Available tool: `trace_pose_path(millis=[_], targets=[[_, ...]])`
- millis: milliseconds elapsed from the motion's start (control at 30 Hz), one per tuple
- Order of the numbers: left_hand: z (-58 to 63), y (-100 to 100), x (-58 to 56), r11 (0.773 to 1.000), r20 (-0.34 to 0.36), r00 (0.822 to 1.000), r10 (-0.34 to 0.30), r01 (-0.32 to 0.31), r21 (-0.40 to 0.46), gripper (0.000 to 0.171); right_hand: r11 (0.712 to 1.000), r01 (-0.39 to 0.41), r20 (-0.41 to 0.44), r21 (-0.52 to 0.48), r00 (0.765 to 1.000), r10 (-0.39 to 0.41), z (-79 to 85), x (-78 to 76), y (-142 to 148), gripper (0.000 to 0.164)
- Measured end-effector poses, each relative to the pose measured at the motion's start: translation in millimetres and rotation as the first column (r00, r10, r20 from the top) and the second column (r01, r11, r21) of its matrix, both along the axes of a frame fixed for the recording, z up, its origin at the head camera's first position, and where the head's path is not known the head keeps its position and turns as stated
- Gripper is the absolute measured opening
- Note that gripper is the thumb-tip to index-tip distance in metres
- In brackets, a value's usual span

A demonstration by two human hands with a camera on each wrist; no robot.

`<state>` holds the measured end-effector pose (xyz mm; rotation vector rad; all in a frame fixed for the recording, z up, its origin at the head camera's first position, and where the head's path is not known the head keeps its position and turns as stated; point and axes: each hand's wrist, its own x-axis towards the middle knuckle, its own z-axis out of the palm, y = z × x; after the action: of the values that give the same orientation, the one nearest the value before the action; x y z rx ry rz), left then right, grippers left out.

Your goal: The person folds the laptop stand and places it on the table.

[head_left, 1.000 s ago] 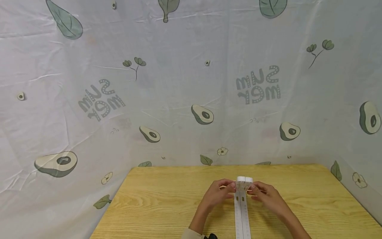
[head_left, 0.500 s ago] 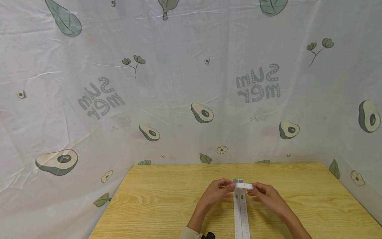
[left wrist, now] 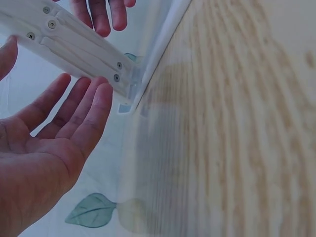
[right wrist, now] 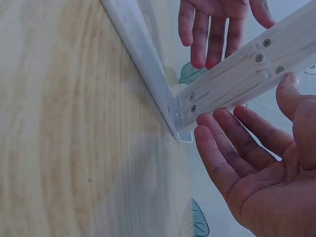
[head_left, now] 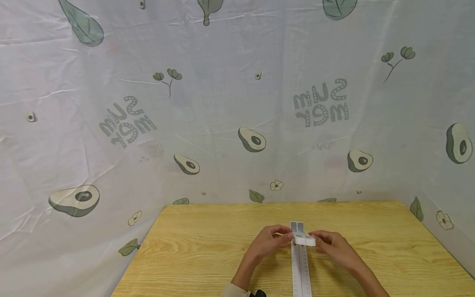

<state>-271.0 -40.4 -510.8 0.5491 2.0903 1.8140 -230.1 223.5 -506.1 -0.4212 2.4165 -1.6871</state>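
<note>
A white hinged folding device stands on the table, its exact kind unclear. Its long base strip (head_left: 299,268), with small markings and a center line, lies flat. From the far end rises a folding arm (head_left: 305,239), tilted back over the base; its underside (left wrist: 74,44) shows several screws in both wrist views. My left hand (head_left: 272,241) touches the arm's left edge with thumb and fingertips, the fingers lightly bent. On the opposite edge, the thumb and fingertips of my right hand (head_left: 335,247) touch the arm in the same way. Grey pads (head_left: 297,227) show at the hinge end.
The wood-grain table (head_left: 208,247) reaches back to a hanging sheet (head_left: 222,103) printed with avocados and leaves, which also closes in both sides. A beige sleeve (head_left: 235,291) and a black wrist device (head_left: 259,293) are at the left forearm.
The arm has swung from near upright toward me, lowering over the base and uncovering the grey pads at the far end. Both hands have stayed at its edges, dipping slightly with it.
</note>
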Motion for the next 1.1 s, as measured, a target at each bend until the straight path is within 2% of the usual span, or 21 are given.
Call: trace_pose_path(millis=[300, 467, 633, 900, 1100], targets=[[-1.5, -2, 5.1, 1.000, -0.031, 1.000, -0.004, 0.003, -0.031, 0.034, 1.000, -0.001, -0.002, 0.025, 1.000, 0.001, -4.4, 3.7, 1, 0.052], [-4.4, -4, 6.2, 0.998, -0.077, 0.997, -0.024, 0.020, -0.059, 0.034, 0.999, -0.010, -0.008, 0.032, 1.000, 0.010, -5.8, 6.1, 2, 0.051], [-7.6, -4, 7.2, 0.997, -0.106, 0.994, -0.030, 0.022, -0.075, 0.033, 0.998, -0.016, -0.051, 0.058, 0.999, 0.019, -9.1, 9.3, 1, 0.047], [-10.2, -4, 13.3, 0.994, -0.078, 0.997, -0.004, -0.004, -0.108, 0.032, 0.992, 0.025, -0.071, 0.123, 0.997, -0.017, -14.9, 15.5, -4, 0.045], [-10.4, -6, 17.0, 0.987, -0.072, 0.997, -0.005, -0.007, -0.162, 0.032, 0.987, 0.006, -0.118, 0.159, 0.993, 0.013, -20.8, 20.8, -5, 0.043]])
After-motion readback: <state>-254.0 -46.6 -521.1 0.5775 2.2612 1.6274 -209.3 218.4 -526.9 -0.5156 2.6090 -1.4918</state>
